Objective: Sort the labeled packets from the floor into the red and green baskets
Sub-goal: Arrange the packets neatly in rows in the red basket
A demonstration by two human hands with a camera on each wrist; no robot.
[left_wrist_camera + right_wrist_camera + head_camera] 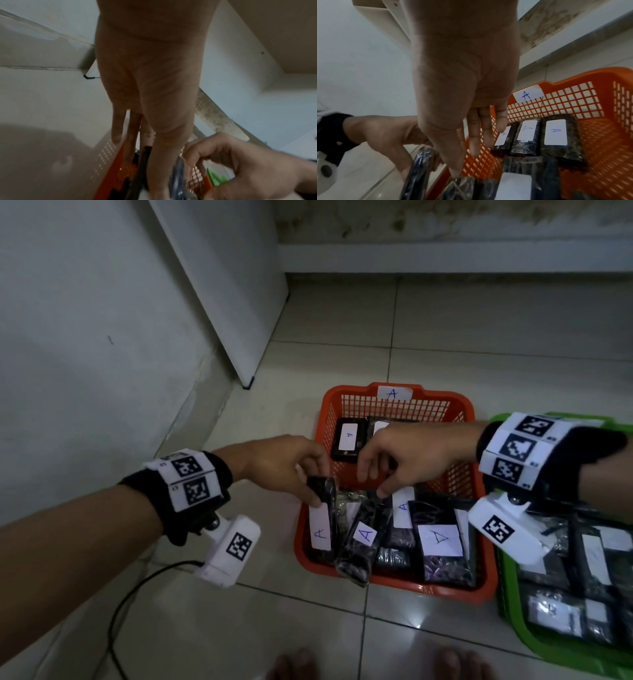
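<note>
My left hand [317,491] pinches a black packet [323,518] with a white "A" label by its top end, hanging over the left rim of the red basket [394,582]. The right wrist view shows the same packet [418,173] edge-on in that hand [393,142]. My right hand [375,482] hovers over the red basket with fingers loosely straight, holding nothing; its thumb tip [453,173] touches a packet lying there. Several "A" packets [366,534] lie in the red basket. The green basket [500,419] on the right holds more packets [561,611].
The red basket's back wall carries an "A" tag [392,393]. A white cabinet panel [233,285] and the wall stand to the left. A black cable [126,604] trails across the tiled floor beneath my left arm. Bare feet [445,662] show at the bottom edge.
</note>
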